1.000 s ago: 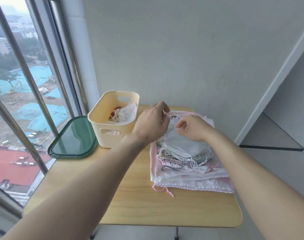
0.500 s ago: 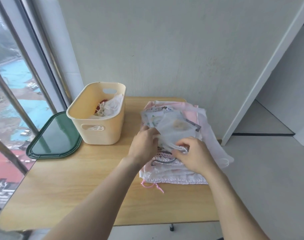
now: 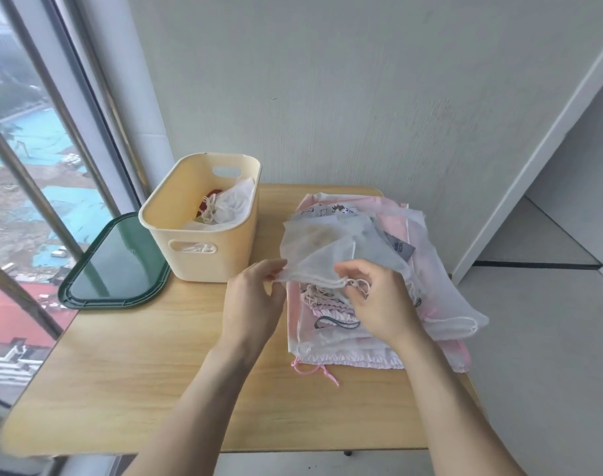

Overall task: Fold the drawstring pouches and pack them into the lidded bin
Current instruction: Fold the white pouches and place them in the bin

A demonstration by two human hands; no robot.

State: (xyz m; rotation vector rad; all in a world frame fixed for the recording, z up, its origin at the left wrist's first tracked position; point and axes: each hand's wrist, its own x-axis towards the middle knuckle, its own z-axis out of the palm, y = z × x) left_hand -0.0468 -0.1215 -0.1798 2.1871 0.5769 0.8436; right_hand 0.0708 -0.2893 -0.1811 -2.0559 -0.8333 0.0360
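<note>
A stack of white and pink drawstring pouches (image 3: 379,324) lies on the right half of the wooden table (image 3: 149,365). A sheer white pouch (image 3: 322,249) rests on top of the stack. My left hand (image 3: 255,300) pinches its near left corner, and my right hand (image 3: 379,300) grips its gathered drawstring edge. The cream bin (image 3: 204,249) stands at the back left of the table and holds a few folded pouches (image 3: 229,204). The dark green lid (image 3: 118,262) lies flat to the left of the bin.
A window with metal bars (image 3: 35,187) runs along the left side. A grey wall (image 3: 327,97) stands right behind the table. To the right the floor (image 3: 547,355) drops away past the table's edge. A pink cord (image 3: 313,371) trails off the stack's near edge.
Both hands drew back from the far side of the stack to its near edge and took hold of the top white pouch. The camera tilted down and came closer.
</note>
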